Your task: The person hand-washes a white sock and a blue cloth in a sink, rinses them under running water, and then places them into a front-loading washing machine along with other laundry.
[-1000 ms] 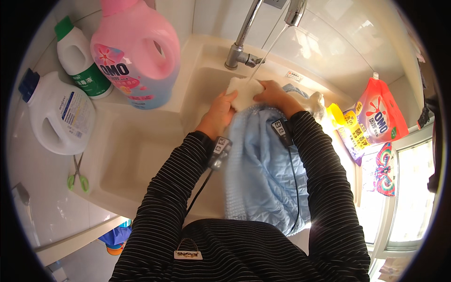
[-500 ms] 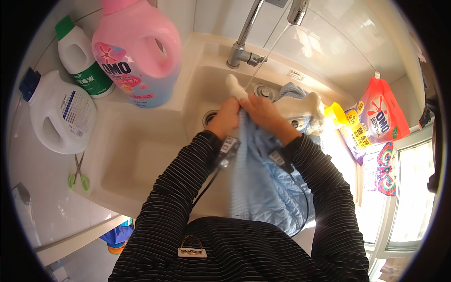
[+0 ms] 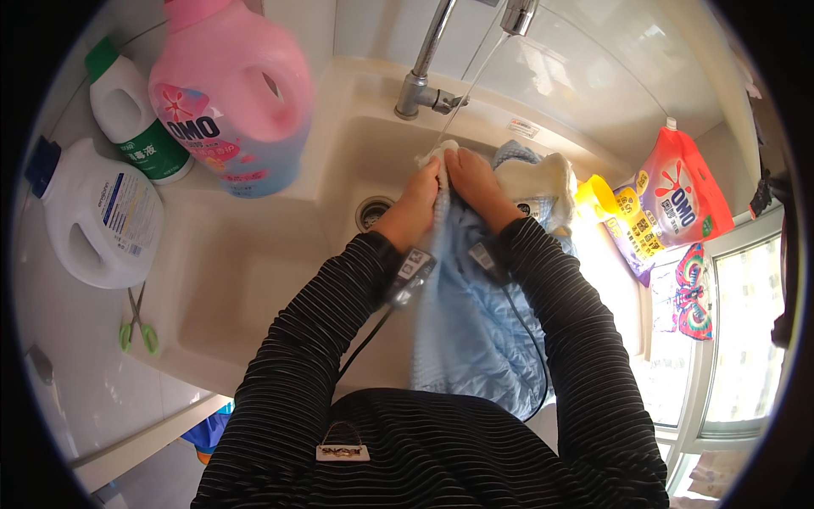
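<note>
Two hands (image 3: 412, 205) (image 3: 476, 185) clenching blue cloth (image 3: 485, 331), beige sink (image 3: 242, 280) below, tiled wall (image 3: 606, 81), bright window (image 3: 746, 327) right

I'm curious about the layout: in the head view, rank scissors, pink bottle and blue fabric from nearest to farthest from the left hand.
1. Blue fabric, touching the left hand
2. Pink bottle, at the upper left
3. Scissors, far left

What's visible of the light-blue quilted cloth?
The light-blue quilted cloth looks shiny and crumpled, with a textured band along its left edge and off-white fleecy fabric, apparently lining, near the top. The left hand and right hand grip a bunched end beneath a thin water stream; the rest spreads over the right part of the beige sink. Its full outline is hidden.
</note>
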The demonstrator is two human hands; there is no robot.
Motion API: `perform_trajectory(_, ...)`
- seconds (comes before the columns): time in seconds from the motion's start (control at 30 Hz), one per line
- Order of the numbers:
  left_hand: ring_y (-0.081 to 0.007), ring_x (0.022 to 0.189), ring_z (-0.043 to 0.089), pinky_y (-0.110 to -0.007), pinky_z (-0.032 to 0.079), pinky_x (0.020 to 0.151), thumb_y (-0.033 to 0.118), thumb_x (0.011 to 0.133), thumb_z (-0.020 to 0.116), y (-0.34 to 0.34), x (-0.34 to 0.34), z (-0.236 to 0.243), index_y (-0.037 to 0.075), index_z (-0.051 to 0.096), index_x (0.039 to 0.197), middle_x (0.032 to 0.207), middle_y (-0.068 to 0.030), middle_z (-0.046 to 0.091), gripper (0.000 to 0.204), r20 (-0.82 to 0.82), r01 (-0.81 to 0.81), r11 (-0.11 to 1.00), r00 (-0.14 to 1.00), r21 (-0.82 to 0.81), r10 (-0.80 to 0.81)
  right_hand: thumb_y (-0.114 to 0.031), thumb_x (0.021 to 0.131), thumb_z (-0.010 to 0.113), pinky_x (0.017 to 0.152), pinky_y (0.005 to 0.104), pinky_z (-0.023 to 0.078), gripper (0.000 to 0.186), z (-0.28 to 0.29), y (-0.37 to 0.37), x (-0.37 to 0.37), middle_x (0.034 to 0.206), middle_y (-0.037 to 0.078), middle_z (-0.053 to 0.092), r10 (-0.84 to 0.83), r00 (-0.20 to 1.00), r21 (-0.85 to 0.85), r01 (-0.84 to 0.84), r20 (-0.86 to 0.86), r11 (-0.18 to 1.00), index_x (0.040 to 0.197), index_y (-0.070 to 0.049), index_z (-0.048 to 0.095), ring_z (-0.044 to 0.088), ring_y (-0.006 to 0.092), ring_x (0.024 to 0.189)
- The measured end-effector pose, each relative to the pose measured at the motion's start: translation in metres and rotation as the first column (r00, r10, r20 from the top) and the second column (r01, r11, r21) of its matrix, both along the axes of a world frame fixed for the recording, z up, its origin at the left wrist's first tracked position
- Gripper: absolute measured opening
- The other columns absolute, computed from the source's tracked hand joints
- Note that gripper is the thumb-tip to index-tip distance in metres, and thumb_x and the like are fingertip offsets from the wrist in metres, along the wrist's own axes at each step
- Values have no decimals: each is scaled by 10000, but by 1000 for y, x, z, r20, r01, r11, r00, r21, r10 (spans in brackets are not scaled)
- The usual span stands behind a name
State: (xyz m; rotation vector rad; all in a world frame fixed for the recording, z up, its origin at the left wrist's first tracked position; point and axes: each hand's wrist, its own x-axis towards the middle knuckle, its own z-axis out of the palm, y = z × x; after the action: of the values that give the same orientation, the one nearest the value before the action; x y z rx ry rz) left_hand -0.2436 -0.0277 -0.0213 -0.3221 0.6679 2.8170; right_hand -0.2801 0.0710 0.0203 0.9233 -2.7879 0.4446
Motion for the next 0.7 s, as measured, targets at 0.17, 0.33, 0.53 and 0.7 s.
perform_trajectory(0.17,-196,801,604,-328,510,734,355,934,370,-8,8,5,19,517,1083,944,-107,609,397,-110,91,967,987,-238,-120,-223,738,624,682,339,467,357,5,-4,-20,899,164,607,13,901,-625,291,434,724,996,19,571,597,214,725)
perform_trajectory(0.33,-184,765,608,-304,513,709,282,911,452,-21,23,20,8,515,1086,928,-109,609,331,-223,227,970,945,-81,-240,-193,769,619,644,284,456,221,11,2,-35,754,114,622,68,717,-407,313,694,858,892,-10,633,579,157,713)
perform_trajectory(0.53,-229,776,610,-347,521,686,72,801,561,-20,36,5,-39,503,1080,914,-147,588,306,-160,98,900,970,-425,-181,-152,806,576,504,278,453,156,3,-2,-45,699,82,614,-178,868,-628,464,463,625,886,-28,627,569,155,582)
perform_trajectory(0.7,-255,777,604,-388,513,711,145,834,488,-2,27,-14,-29,518,998,895,-141,577,241,-20,-114,984,993,-134,113,-217,805,588,502,299,452,210,13,-14,-22,794,118,627,-57,866,-558,369,497,744,911,-38,619,578,181,579)
